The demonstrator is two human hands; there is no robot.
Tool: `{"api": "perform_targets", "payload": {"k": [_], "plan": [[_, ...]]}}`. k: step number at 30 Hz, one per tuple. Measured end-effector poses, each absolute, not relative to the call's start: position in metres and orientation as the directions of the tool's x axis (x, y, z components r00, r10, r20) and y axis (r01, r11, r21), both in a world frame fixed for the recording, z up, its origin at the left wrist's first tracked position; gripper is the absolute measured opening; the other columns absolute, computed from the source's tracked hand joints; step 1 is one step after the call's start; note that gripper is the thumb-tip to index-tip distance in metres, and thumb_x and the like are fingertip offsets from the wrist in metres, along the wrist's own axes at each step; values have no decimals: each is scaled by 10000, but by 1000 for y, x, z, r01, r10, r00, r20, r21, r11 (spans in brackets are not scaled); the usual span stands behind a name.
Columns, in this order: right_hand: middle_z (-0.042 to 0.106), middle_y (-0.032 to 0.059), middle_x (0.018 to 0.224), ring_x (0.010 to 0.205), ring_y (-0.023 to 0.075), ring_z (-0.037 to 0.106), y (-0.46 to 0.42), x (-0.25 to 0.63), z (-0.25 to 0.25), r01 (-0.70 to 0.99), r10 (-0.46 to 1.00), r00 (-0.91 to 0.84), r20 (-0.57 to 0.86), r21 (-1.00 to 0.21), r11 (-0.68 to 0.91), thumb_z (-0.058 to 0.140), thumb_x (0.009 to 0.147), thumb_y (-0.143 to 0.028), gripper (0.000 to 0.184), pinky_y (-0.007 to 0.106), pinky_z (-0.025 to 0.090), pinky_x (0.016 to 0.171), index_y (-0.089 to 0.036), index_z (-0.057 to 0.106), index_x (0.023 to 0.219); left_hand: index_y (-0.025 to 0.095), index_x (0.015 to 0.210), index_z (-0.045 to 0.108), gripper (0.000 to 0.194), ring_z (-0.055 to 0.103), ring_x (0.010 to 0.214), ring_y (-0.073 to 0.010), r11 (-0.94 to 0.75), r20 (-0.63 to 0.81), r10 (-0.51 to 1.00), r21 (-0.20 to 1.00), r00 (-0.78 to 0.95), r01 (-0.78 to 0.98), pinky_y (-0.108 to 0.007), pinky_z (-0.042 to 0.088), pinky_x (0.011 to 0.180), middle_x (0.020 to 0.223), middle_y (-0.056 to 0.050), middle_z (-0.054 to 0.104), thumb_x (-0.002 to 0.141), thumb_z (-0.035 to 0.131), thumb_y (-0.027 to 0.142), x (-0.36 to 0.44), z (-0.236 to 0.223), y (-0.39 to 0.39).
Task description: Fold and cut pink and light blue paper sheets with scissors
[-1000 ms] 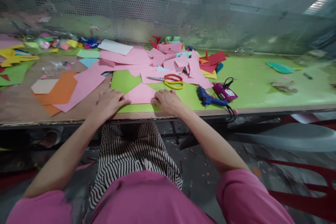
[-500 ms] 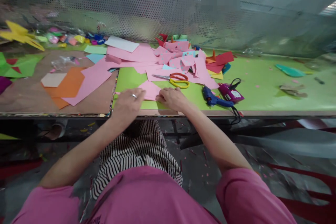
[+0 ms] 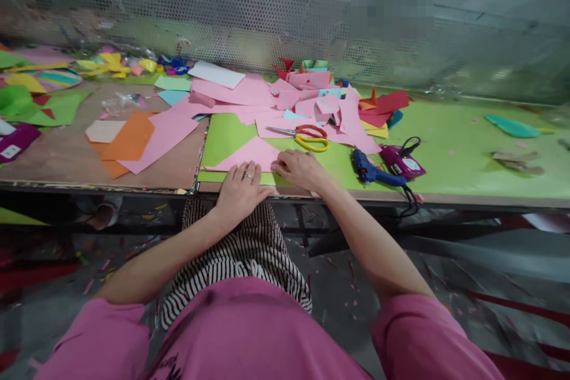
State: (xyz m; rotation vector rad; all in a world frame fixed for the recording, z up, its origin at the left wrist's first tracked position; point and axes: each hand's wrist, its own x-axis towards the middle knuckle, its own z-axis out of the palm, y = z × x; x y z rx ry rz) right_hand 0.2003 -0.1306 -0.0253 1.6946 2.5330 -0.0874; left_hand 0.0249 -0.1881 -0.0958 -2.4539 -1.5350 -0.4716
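A folded pink paper (image 3: 249, 153), roughly triangular with its peak pointing away from me, lies on a green sheet (image 3: 227, 130) near the table's front edge. My left hand (image 3: 243, 187), with a ring on one finger, is laid flat along its lower edge, fingers stretched out. At the paper's right end, my right hand (image 3: 299, 167) has its fingers curled down onto the corner; its fingertips are partly hidden. Just beyond them rest scissors (image 3: 312, 138) with one red and one yellow handle loop, blades pointing left.
On the right are a blue glue gun (image 3: 376, 171) and a purple glue gun (image 3: 401, 161) with black cords. Pink paper scraps (image 3: 307, 98) pile up behind. Orange paper (image 3: 129, 138) lies left, near another purple device (image 3: 18, 141). A perforated metal panel (image 3: 267, 18) stands at the back.
My left hand has slid down and right along the pink paper's lower edge, uncovering its left corner. My right hand stays at the right end. The view has shifted slightly left.
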Motion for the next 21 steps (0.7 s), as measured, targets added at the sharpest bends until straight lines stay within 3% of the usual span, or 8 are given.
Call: {"api": "perform_targets", "payload": {"k": [12, 18, 21], "plan": [[743, 106, 1025, 980, 275, 631, -137, 213, -40, 934, 940, -330, 91, -111, 339, 477, 989, -356, 236, 378, 331, 809, -203, 656, 993, 95, 1418, 574, 577, 559, 1359, -301, -471, 316, 837, -1, 447, 882, -438, 400, 1150, 1460, -194, 596, 1040, 417, 501, 26, -89, -176], [737, 112, 999, 1018, 291, 630, -132, 223, -41, 952, 957, -286, 42, -106, 288, 496, 987, -385, 270, 400, 347, 838, -201, 681, 917, 54, 1420, 544, 512, 540, 1372, -288, -461, 241, 868, 68, 434, 885, -419, 404, 1142, 1475, -209, 575, 1058, 424, 394, 27, -78, -174], [725, 110, 985, 1020, 298, 628, -130, 224, -40, 957, 963, -270, 24, -107, 271, 522, 975, -412, 278, 404, 352, 837, -203, 689, 901, 100, 1271, 643, 357, 640, 1232, -271, -430, 180, 894, 96, 409, 898, -396, 487, 1025, 1308, -182, 686, 1058, 415, 275, 30, -65, -170]]}}
